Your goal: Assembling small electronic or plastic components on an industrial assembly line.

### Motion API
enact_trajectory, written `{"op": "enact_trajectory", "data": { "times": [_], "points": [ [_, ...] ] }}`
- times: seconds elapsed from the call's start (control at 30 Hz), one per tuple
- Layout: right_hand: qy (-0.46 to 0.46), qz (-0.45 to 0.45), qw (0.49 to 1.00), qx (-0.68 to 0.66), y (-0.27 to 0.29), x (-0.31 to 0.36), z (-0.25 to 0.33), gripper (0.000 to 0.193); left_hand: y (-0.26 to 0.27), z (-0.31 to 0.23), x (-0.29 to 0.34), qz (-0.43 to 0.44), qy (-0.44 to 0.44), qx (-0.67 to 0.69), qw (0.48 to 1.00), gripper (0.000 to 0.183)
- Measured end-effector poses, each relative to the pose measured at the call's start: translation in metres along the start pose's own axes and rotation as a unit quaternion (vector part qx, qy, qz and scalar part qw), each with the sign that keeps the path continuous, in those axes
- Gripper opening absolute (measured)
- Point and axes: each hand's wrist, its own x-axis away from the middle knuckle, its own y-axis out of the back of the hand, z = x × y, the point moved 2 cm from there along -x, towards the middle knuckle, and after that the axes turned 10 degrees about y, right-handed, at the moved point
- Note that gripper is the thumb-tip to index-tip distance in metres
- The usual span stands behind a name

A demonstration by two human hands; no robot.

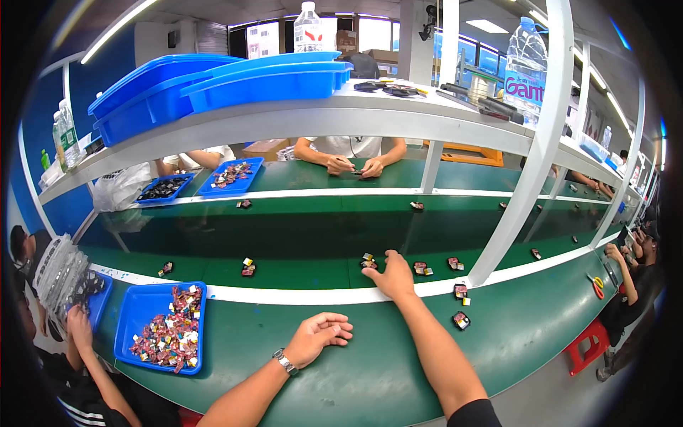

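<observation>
My right hand (393, 276) reaches over the white rail to the green conveyor belt, fingers stretched out and apart. Just left of its fingertips lies a small black part with white and yellow bits (368, 261); I cannot tell whether they touch. Over the green worktop, my left hand (320, 338) hangs with loosely bent fingers and nothing in it; a metal watch (284, 361) is on that wrist. Two similar small black-and-pink parts, one by the rail (460, 291) and one nearer me (461, 320), lie on the worktop to the right.
A blue tray (204, 327) of small pink and white pieces stands at left. More small parts (422, 268) are scattered along the belt. A white post (523, 156) rises at right, under a shelf with blue bins (267, 82). Co-workers sit opposite and at both sides.
</observation>
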Motion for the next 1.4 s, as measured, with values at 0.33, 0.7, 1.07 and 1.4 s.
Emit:
{"op": "enact_trajectory", "data": {
  "times": [0.33, 0.7, 1.07, 1.4],
  "points": [
    [0.093, 0.066, 0.967, -0.229, 0.026, 0.049, 0.031, 0.048, 0.016, -0.009, -0.003, -0.069, 0.001, 0.017, 0.997, 0.032],
    [0.240, 0.210, 0.903, -0.287, 0.057, 0.104, 0.070, 0.053, 0.003, -0.014, 0.004, 0.115, 0.103, 0.006, 0.988, 0.043],
    [0.251, 0.015, 0.961, -0.113, 0.038, 0.114, 0.085, 0.026, -0.010, -0.007, 0.005, 0.016, 0.043, 0.040, 0.998, 0.032],
    [0.335, -0.011, 0.940, -0.068, 0.046, 0.113, 0.082, 0.016, -0.015, -0.007, 0.005, -0.015, 0.032, 0.054, 0.998, 0.031]
  ]
}}
